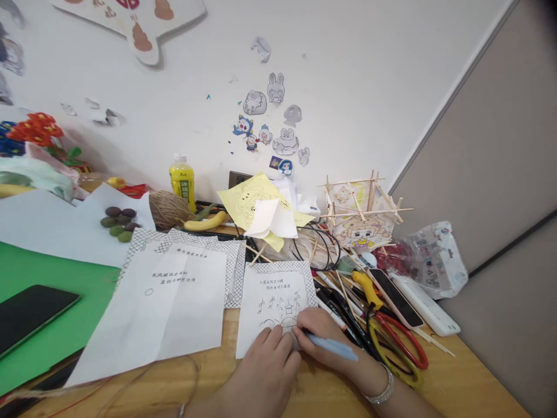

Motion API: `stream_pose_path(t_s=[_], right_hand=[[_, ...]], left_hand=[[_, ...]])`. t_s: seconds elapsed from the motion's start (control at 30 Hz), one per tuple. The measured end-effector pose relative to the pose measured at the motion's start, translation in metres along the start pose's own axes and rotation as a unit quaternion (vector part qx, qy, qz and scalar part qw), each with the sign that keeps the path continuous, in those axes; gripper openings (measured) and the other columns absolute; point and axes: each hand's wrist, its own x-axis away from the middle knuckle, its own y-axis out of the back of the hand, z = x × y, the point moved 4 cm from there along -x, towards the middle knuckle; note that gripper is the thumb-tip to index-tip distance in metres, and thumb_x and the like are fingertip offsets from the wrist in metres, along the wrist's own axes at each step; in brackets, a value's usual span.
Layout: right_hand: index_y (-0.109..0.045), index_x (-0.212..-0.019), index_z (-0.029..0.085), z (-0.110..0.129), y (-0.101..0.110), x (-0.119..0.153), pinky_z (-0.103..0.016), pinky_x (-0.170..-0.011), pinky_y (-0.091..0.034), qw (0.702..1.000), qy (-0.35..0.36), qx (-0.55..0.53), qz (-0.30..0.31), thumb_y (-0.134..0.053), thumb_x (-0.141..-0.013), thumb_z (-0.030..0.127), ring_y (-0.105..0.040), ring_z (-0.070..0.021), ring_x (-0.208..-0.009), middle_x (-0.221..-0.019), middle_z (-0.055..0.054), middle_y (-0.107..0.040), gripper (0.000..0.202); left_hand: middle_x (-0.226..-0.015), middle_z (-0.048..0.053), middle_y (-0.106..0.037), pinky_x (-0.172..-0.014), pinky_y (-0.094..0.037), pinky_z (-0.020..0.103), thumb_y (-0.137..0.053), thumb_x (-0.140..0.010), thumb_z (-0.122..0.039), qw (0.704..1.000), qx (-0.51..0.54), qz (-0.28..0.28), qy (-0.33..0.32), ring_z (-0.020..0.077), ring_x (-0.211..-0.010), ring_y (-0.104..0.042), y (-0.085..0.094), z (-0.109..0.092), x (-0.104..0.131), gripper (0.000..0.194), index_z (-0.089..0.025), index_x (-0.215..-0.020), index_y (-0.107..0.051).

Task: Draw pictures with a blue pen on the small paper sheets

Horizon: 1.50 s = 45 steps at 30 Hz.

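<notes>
My right hand point(319, 332) is closed around a light blue pen point(333, 346), its grip low on a small white sheet point(250, 313). On that sheet are handwritten characters, sprigs of leaves, a hanging lantern-like shape and curved lines, inside a cross-hatched border at the top and right. My left hand point(270, 366) lies on the sheet's lower edge with fingers laid down, beside the right one. The pen's tip is hidden by my fingers. To the left rests a larger creased sheet point(183, 313) with handwriting and a patterned border.
A black phone point(37, 316) lies on green paper point(96, 290). Behind the sheets are a yellow-labelled bottle point(183, 184), a banana point(204, 222) and yellow paper point(239, 194). Pens, scissors point(402, 339), a pink-edged phone point(395, 297) and a stick frame point(363, 215) crowd the right.
</notes>
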Motion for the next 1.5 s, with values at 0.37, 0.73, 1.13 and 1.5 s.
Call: stream_pose_path(t_s=[0.37, 0.73, 1.13, 1.5], right_hand=[[-0.042, -0.060, 0.019, -0.006, 0.005, 0.003, -0.024, -0.055, -0.034, 0.989, -0.030, -0.125, -0.080, -0.043, -0.083, 0.024, -0.043, -0.0124, -0.056, -0.059, 0.001, -0.046, 0.024], [-0.050, -0.074, 0.018, -0.016, 0.015, 0.009, -0.025, -0.057, -0.038, 0.937, -0.059, -0.298, -0.175, -0.051, -0.082, 0.029, -0.047, -0.0143, -0.063, -0.068, 0.000, -0.051, 0.013], [-0.049, -0.062, 0.018, -0.007, 0.004, 0.004, -0.025, -0.059, -0.037, 0.964, -0.025, -0.251, -0.082, -0.048, -0.082, 0.022, -0.049, -0.0140, -0.062, -0.061, 0.001, -0.051, 0.020], [-0.045, -0.061, 0.018, 0.002, 0.001, -0.013, -0.022, -0.056, -0.034, 0.935, -0.058, -0.346, -0.056, -0.053, -0.077, 0.025, -0.044, -0.0123, -0.061, -0.060, 0.003, -0.044, 0.019]], left_hand=[[-0.087, 0.006, -0.055, -0.073, -0.039, 0.038, -0.053, -0.082, -0.022, 1.000, -0.014, 0.012, -0.003, 0.0239, -0.084, -0.046, 0.004, 0.000, -0.001, 0.008, -0.016, -0.087, -0.057], [-0.119, 0.011, -0.055, -0.091, -0.040, 0.036, -0.047, -0.089, -0.023, 1.000, 0.002, 0.005, -0.021, 0.0242, -0.105, -0.047, -0.004, 0.000, 0.001, 0.024, -0.012, -0.108, -0.057], [-0.105, 0.003, -0.064, -0.090, -0.042, 0.027, -0.043, -0.093, -0.023, 0.981, 0.039, -0.064, -0.177, 0.0168, -0.102, -0.052, 0.001, -0.011, 0.005, 0.020, -0.020, -0.109, -0.056], [-0.095, 0.000, -0.066, -0.083, -0.044, 0.025, -0.050, -0.091, -0.027, 0.970, -0.019, -0.144, -0.193, 0.0158, -0.093, -0.056, -0.015, -0.010, 0.003, 0.011, -0.020, -0.096, -0.058]])
